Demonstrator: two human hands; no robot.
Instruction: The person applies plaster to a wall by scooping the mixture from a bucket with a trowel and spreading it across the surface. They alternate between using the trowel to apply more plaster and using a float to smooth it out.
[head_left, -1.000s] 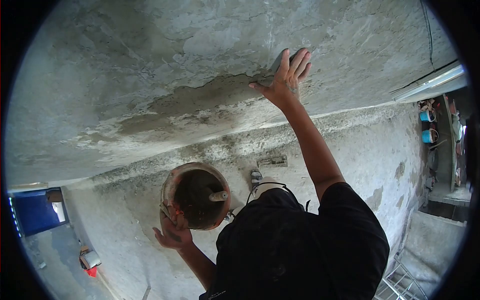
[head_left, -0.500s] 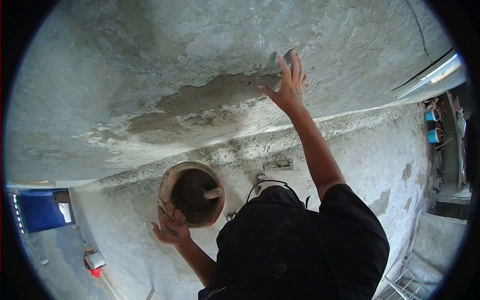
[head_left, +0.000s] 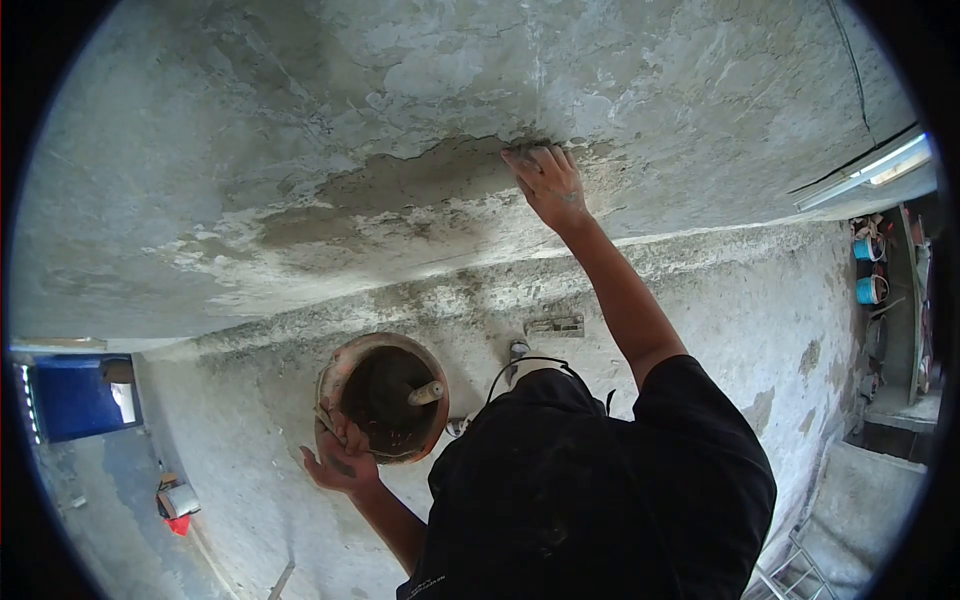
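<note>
My right hand (head_left: 548, 185) is up against the grey plastered wall (head_left: 430, 60), its fingers drawn together and bent at the upper right end of a rough, damp-looking patch (head_left: 410, 185). Grey smears mark the fingers; whatever may be in them is hidden. Lower left, my left hand (head_left: 343, 457) is closed at the near left side of a round bucket (head_left: 338, 358), gripping its edge or handle. Dark material lies inside the bucket. A tool's pale, rounded handle (head_left: 427, 393) sticks out of it, and the rest of that tool cannot be made out.
A rectangular floor recess (head_left: 555, 327) lies near the wall's foot. Blue buckets (head_left: 870, 290) stand at the far right, below a light fixture (head_left: 870, 172). A metal frame (head_left: 800, 570) is at lower right; a red and silver bundle (head_left: 178, 505) lies at left.
My right hand has come down and slightly left along the wall, and its spread fingers have drawn together. My left hand stays at the bucket. The view has shifted slightly.
</note>
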